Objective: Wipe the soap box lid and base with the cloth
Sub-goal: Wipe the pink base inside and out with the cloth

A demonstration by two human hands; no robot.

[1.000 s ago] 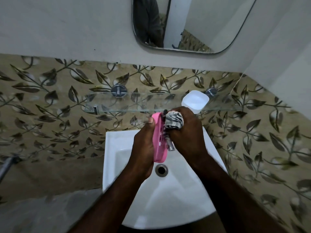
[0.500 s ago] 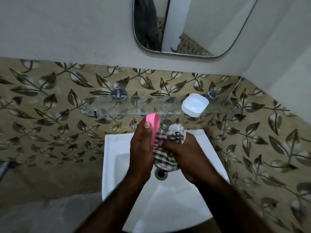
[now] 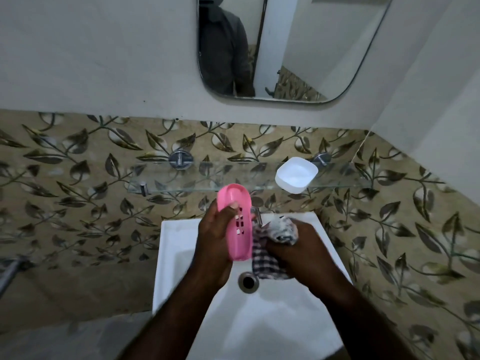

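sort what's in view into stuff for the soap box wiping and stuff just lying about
For the job: pink soap box piece in the left hand; cloth in the right hand; white piece on the glass shelf, likely its other half.
Just there: sink, tap, mirror.

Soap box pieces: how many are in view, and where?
2. The pink slotted piece is gripped by the left hand over the sink, beside the right hand's checked cloth; the white piece sits on the glass shelf, untouched. No other shows.
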